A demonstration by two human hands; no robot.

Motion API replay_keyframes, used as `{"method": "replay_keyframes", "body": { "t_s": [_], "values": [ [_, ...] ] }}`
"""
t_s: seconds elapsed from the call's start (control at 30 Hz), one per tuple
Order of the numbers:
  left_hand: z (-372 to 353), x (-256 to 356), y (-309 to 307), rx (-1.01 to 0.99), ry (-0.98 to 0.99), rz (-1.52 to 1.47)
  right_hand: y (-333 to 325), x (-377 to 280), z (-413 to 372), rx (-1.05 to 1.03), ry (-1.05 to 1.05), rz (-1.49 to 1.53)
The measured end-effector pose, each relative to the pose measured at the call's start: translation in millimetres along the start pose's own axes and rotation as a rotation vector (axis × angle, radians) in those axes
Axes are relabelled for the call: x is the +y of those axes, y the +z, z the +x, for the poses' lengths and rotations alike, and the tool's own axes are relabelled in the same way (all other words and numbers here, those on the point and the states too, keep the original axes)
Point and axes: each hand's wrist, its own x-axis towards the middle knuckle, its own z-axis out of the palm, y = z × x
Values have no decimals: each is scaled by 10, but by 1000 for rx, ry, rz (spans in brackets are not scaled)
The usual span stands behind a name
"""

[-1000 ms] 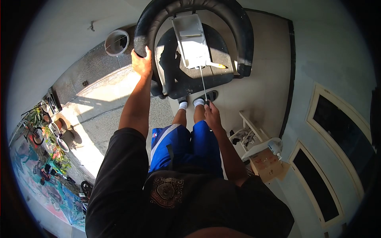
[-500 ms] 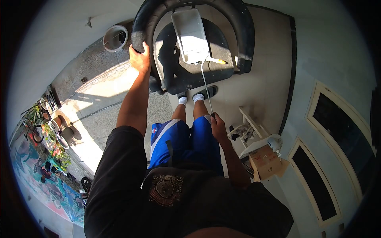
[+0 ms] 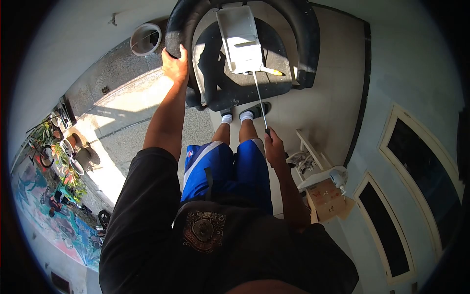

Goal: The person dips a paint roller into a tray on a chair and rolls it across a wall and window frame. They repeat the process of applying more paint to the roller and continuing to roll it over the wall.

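My left hand (image 3: 175, 66) is closed around the end of the padded armrest of a black chair (image 3: 227, 98). A grey-white paint tray (image 3: 226, 23) lies on the chair's seat, with sunlit white at its near end. My right hand (image 3: 275, 147) grips the dark handle of what looks like a long paint roller (image 3: 260, 100). Its thin metal rod reaches up to the tray's near edge; the far end is too bright to make out. Beside that edge lies a brush (image 3: 272, 71) with a white and yellow end.
A whitish bucket (image 3: 146, 39) stands left of the chair. Right of my legs are a white rack (image 3: 308, 149) with shoes and a cardboard box (image 3: 327, 200) with a pale bottle (image 3: 338, 177) beside it. Potted plants (image 3: 61, 166) line the left; a wall with dark windows (image 3: 421, 142) borders the right.
My right hand has moved slightly up and right, and the roller's rod now looks straighter. The view has shifted a little. My left hand keeps its hold on the armrest.
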Motion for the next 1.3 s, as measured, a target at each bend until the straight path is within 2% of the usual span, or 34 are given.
{"method": "replay_keyframes", "body": {
  "t_s": [0.13,0.2,0.3,0.43,0.53,0.6,0.7,0.73,0.8,0.83,0.9,1.0,1.1,1.23,1.3],
  "values": [
    [12,-9,8,-13,-9,-5,-78,242,-216,-72,101,-48],
    [11,-16,5,-30,-17,0,-58,334,-278,-11,-19,-147],
    [7,-57,51,23,17,4,-83,-30,-244,-54,103,-267],
    [12,2,6,-24,-12,-13,170,-259,52,-42,144,-281],
    [11,-17,11,-8,-17,-10,339,-384,339,15,112,-272],
    [17,-4,20,12,-7,-23,411,-351,441,65,3,-142],
    [18,2,0,-63,-61,-18,389,-181,259,96,-79,-5],
    [7,-3,3,-67,-62,-18,323,-192,151,96,-75,-6],
    [19,-8,2,-60,-64,-11,163,-217,-82,-48,119,73],
    [21,-9,-3,-57,-65,-11,123,-131,-182,-49,116,72],
    [13,3,-11,-52,-47,-47,104,48,-302,-8,54,-88],
    [11,-3,17,-29,-49,-21,156,159,-259,-16,77,-166],
    [15,6,3,-40,-57,-28,345,103,95,15,19,-91],
    [21,11,-3,-44,-51,-40,431,-349,543,29,20,-5],
    [19,14,0,-41,-64,-20,464,-404,607,98,-170,-115]
  ]
}}
